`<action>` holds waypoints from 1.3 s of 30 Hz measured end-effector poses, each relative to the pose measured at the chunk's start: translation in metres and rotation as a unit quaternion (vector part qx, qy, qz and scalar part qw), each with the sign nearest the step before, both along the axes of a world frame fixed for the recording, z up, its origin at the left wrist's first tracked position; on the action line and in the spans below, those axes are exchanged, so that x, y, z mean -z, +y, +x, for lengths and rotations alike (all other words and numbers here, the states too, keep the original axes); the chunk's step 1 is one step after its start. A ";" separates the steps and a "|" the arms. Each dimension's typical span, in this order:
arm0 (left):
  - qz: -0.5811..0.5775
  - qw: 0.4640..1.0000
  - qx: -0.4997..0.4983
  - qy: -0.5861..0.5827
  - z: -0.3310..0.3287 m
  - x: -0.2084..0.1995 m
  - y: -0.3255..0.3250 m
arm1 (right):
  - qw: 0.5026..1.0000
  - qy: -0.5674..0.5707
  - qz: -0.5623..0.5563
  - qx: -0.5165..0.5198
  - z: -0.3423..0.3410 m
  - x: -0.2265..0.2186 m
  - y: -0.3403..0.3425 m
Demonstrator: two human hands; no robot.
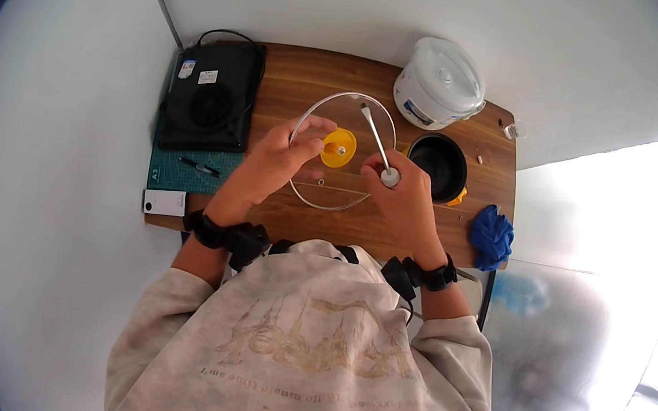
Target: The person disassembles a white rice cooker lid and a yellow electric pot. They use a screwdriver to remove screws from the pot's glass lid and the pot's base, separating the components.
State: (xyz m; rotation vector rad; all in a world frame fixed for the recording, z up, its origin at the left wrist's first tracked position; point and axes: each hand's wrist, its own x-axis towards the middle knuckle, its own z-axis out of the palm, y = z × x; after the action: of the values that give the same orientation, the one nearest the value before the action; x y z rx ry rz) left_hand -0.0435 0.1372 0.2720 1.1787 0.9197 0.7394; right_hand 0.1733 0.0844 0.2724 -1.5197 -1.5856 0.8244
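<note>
My left hand is closed on the left side of a round glass lid, its fingers and thumb reaching to the yellow knob at the centre. A small metal screw head shows in the middle of that yellow piece. In my right hand, a screwdriver is gripped by its pale round handle. Its metal shaft points up and to the left, over the lid's far right part. A tiny ring-like piece shows through or on the glass; I cannot tell which.
Right of the lid stands a black pot with yellow handles. Behind it is a white lidded rice cooker. A black flat appliance lies at left, by a green cutting mat, pen and white box. A blue cloth hangs at the right edge.
</note>
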 end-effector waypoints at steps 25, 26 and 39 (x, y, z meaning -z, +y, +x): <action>-0.019 0.998 0.064 0.006 0.009 0.026 0.004 | 0.998 -0.061 0.009 0.008 -0.018 0.021 0.021; -0.018 0.998 0.066 0.010 0.008 0.025 0.005 | 0.998 -0.056 0.013 0.006 -0.018 0.024 0.022; -0.052 0.998 0.036 -0.003 0.005 0.020 0.007 | 0.998 -0.049 0.026 -0.010 -0.021 0.032 0.026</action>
State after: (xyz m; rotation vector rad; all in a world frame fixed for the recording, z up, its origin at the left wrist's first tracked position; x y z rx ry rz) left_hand -0.0389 0.1446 0.2520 1.1116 0.8959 0.6291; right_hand 0.1528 0.1107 0.2402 -1.5308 -1.6820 0.7237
